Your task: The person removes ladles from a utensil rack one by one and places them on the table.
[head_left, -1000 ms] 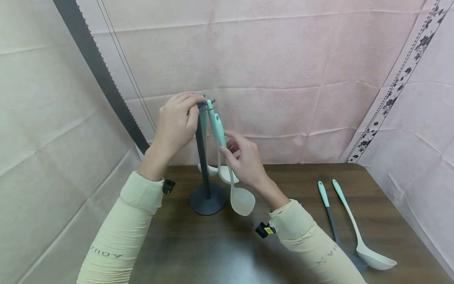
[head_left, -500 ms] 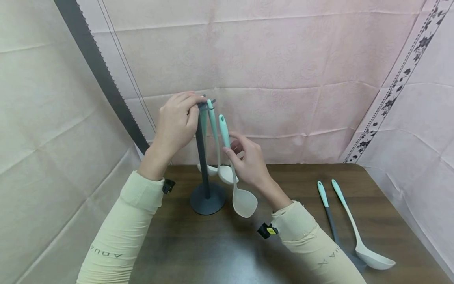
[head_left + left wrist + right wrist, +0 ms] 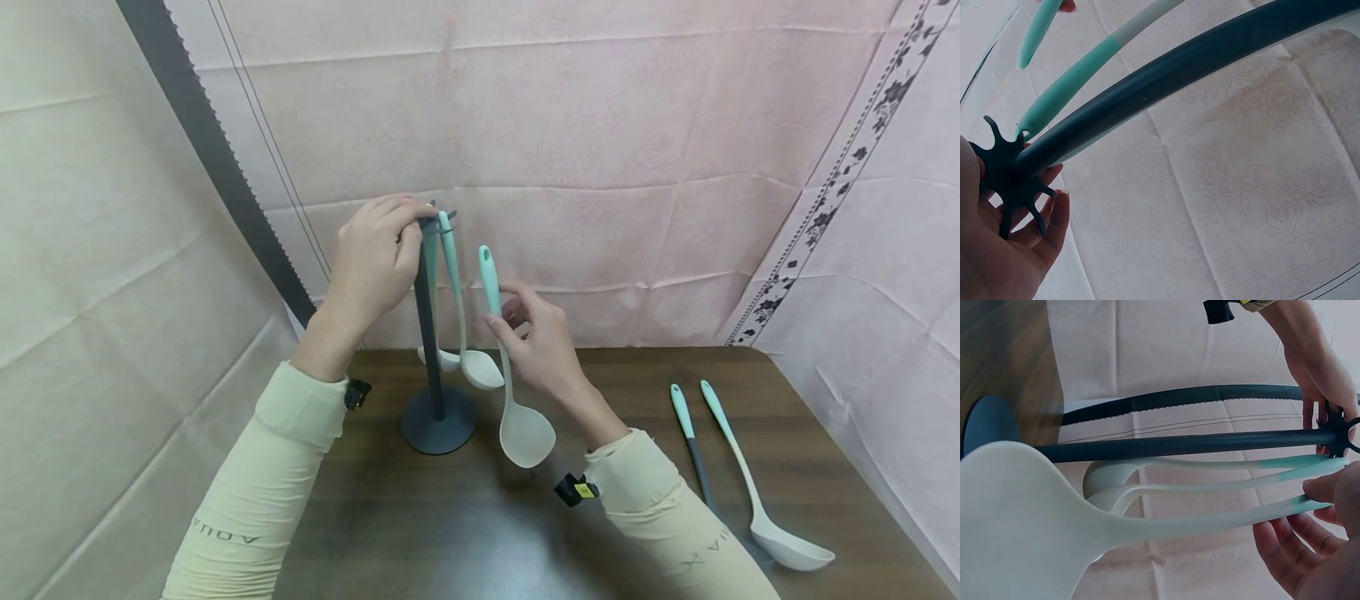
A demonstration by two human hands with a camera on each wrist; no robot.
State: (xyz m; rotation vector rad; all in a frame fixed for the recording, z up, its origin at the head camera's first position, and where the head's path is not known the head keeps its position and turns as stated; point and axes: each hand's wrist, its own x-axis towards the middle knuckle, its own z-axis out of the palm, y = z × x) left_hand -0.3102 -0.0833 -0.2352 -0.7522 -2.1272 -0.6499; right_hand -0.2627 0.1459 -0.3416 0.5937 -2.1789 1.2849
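My left hand [image 3: 375, 254] holds the hooked top of a dark utensil stand [image 3: 427, 317]; in the left wrist view its fingers curl around the hook crown [image 3: 1007, 172]. My right hand [image 3: 540, 342] pinches a white serving spoon [image 3: 527, 437] by its mint handle, just right of the stand. The spoon hangs bowl down, its handle's top end apart from the hooks. Two more mint-handled utensils hang on the stand: a white-bowled one [image 3: 482, 369] and another [image 3: 449, 360] behind the pole, partly hidden.
On the right of the wooden table [image 3: 480, 525] lie a white ladle [image 3: 787, 546] and a dark utensil [image 3: 701, 471] with a mint handle, its head partly hidden by my right sleeve. Pale cloth [image 3: 562, 125] hangs behind and at both sides.
My right hand has moved right and slightly down with the serving spoon, drawing it away from the hooks and the hanging utensils. My left hand has stayed on the stand's top.
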